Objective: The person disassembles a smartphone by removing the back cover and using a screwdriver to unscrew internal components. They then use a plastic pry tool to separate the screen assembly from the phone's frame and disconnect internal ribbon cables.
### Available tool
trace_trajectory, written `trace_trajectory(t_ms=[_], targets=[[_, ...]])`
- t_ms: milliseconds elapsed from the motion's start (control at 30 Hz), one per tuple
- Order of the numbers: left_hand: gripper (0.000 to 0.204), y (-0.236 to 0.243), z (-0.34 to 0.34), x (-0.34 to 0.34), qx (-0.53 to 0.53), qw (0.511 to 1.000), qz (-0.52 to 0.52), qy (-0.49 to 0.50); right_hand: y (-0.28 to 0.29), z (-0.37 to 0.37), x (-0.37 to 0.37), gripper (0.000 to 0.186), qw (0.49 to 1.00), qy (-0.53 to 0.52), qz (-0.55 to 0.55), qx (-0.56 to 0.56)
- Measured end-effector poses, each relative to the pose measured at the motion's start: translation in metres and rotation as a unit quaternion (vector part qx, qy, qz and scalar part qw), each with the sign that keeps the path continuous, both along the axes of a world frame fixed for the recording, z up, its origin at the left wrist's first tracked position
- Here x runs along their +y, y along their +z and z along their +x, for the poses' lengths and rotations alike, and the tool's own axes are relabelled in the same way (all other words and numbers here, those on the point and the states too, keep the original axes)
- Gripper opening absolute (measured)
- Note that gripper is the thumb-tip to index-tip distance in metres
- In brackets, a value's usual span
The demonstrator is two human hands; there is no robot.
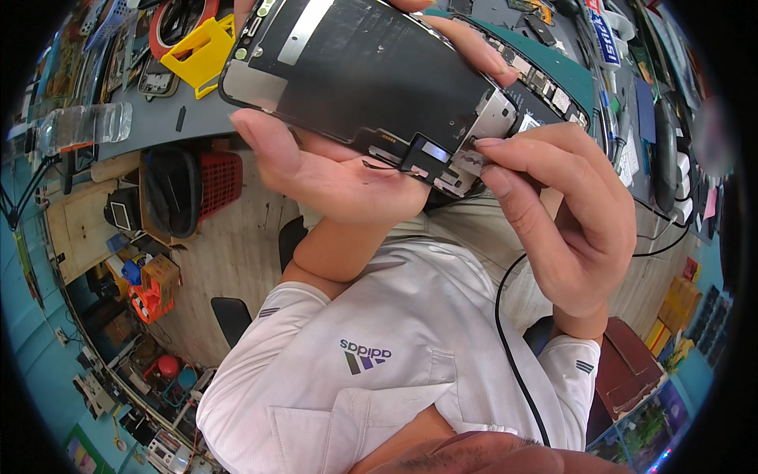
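Note:
My left hand (339, 178) is closed round a black phone screen assembly (355, 67), its back side up and tilted. The thumb lies along the near edge and fingertips show over the far edge. At the assembly's right end are a metal plate (496, 114) and a small dark flex part (427, 154), which stands up from the edge. There my right hand (568, 213) pinches with thumb and forefinger at a small pale flat piece (470, 162) with dark marks; its exact kind is unclear. Beyond it lies an opened phone body (545, 83) with bare circuit parts, partly hidden.
The phone body rests on a green mat (580, 67) on the grey bench. A yellow plastic holder (201, 54), a tape roll (162, 28) and a white-and-blue tube (602, 39) lie around. A black cable (499, 316) hangs before my shirt. Below the bench is a red basket (221, 183).

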State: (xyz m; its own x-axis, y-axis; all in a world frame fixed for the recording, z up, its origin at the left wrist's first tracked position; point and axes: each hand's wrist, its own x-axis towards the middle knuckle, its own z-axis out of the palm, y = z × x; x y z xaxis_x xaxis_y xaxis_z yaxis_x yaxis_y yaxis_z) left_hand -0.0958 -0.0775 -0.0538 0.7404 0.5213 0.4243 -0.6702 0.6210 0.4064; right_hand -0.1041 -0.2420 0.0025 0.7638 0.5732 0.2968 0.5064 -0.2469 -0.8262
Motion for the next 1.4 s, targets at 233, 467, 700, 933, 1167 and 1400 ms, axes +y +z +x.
trace_trajectory(t_ms=[233, 467, 700, 933, 1167, 1400], targets=[[0.08, -0.002, 0.001, 0.002, -0.005, 1.0, 0.0, 0.0, -0.003, 0.0, 0.001, 0.025, 0.999, 0.001, -0.015, -0.046], [0.08, -0.005, 0.001, 0.003, -0.005, 1.0, -0.002, 0.002, -0.012, -0.005, 0.002, 0.036, 0.978, -0.013, -0.046, -0.201], [0.08, -0.005, 0.001, 0.002, -0.003, 1.0, -0.001, -0.001, -0.009, -0.004, 0.004, 0.035, 0.983, -0.014, -0.044, -0.177], [0.079, -0.006, 0.0, 0.002, 0.0, 1.0, -0.003, -0.003, -0.003, 0.0, 0.005, 0.03, 0.99, -0.004, -0.043, -0.137], [0.079, -0.005, 0.0, 0.002, 0.001, 1.0, -0.004, -0.006, -0.003, 0.006, 0.002, 0.028, 0.991, 0.016, -0.046, -0.128], [0.079, -0.005, 0.0, 0.001, 0.002, 1.0, -0.006, -0.007, -0.002, 0.009, 0.002, 0.026, 0.993, 0.025, -0.045, -0.105]])
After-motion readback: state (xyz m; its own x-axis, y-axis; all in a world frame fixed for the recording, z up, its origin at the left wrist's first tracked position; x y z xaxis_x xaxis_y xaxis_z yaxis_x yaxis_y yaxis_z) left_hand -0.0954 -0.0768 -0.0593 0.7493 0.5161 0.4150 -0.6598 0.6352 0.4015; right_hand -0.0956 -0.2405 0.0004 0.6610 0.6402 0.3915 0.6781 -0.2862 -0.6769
